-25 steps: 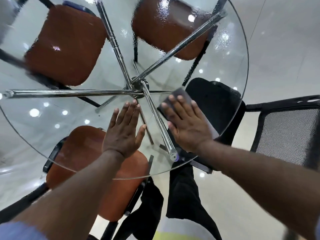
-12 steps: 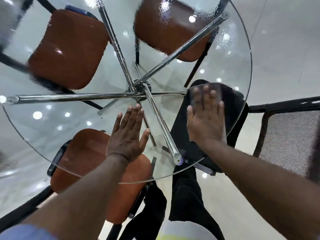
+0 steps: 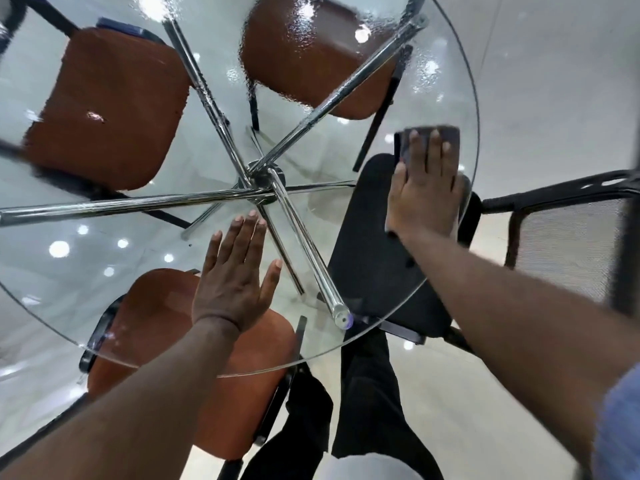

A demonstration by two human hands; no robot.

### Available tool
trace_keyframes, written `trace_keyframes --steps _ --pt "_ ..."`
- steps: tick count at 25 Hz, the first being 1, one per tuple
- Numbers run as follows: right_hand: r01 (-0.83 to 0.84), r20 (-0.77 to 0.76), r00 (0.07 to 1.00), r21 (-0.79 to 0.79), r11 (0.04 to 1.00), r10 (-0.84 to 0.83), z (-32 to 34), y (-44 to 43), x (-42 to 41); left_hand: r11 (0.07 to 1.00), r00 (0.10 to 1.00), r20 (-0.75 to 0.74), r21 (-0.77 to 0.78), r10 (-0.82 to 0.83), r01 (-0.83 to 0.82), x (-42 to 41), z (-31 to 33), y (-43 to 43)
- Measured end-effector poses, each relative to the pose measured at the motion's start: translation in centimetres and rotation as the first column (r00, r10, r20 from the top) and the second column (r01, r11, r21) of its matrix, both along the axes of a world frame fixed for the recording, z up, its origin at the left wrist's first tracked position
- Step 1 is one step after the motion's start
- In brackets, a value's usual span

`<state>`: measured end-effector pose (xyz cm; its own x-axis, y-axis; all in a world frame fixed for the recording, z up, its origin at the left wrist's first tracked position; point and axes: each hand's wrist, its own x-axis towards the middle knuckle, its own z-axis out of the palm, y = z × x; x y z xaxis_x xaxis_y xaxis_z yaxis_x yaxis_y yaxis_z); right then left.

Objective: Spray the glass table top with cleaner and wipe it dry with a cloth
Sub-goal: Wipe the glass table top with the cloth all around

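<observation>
The round glass table top (image 3: 460, 237) fills most of the view, with chrome legs (image 3: 304, 251) meeting at a hub beneath it. My right hand (image 3: 424, 192) lies flat with straight fingers on a dark grey cloth (image 3: 450, 136), pressing it onto the glass near the right rim. My left hand (image 3: 233, 275) rests flat on the glass near the front, fingers straight and together. Wet droplets cover the far part of the glass (image 3: 311, 36). No spray bottle is in view.
Three brown-seated chairs show through the glass: front left (image 3: 166, 341), far left (image 3: 104, 109), far middle (image 3: 311, 53). A black chair seat (image 3: 374, 258) sits under the right side, and a black mesh chair (image 3: 568, 244) stands right of the table.
My right hand has slid the cloth from near the table's middle out to the right and farther away, toward the rim. My left hand has stayed flat in about the same spot.
</observation>
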<state>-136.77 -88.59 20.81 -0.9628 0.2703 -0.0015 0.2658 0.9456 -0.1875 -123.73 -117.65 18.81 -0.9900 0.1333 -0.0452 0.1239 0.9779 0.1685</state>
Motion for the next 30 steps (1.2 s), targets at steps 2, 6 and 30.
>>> trace_keyframes --steps 2,6,30 --pt "-0.056 -0.001 0.998 0.045 0.997 0.056 0.0 -0.6 5.4 1.0 1.0 0.007 0.004 0.009 -0.01 0.1 0.1 -0.1" --pt "-0.64 0.092 0.768 0.099 0.762 0.633 0.1 3.3 3.7 1.0 1.0 0.004 0.021 0.006 -0.006 0.0 -0.1 0.0" --pt "0.062 0.035 0.997 0.048 0.997 -0.064 -0.1 2.1 2.1 1.0 0.998 -0.055 0.009 0.0 0.001 0.0 -0.2 0.0"
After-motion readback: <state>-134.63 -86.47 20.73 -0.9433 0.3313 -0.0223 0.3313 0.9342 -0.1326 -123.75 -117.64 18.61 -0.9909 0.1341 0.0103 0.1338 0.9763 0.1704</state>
